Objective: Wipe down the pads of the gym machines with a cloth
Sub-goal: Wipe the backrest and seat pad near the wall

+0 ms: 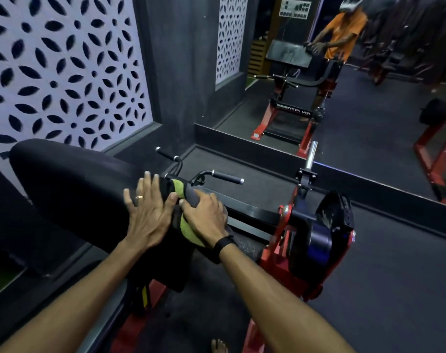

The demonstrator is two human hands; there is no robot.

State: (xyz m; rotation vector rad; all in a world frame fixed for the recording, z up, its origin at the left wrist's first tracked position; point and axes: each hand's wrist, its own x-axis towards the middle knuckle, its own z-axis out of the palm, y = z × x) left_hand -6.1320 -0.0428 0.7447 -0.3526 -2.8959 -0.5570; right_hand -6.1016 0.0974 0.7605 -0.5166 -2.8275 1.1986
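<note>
The left hand (pixel 147 215) is lying flat on the black pad (pixel 71 189) of the gym machine, its 4 fingers spread and straight, thumb touching the cloth (pixel 189 231). The cloth, green with a dark side, is sitting on the pad's right end, just beside that thumb and mostly under the right hand (pixel 204 215). The right hand is pressing down on it, fingers bent over the folds, with green edges showing past the fingertips and below the palm. A black band (pixel 223 247) is circling the right wrist. A mirror (pixel 344 85) ahead is reflecting the machine.
</note>
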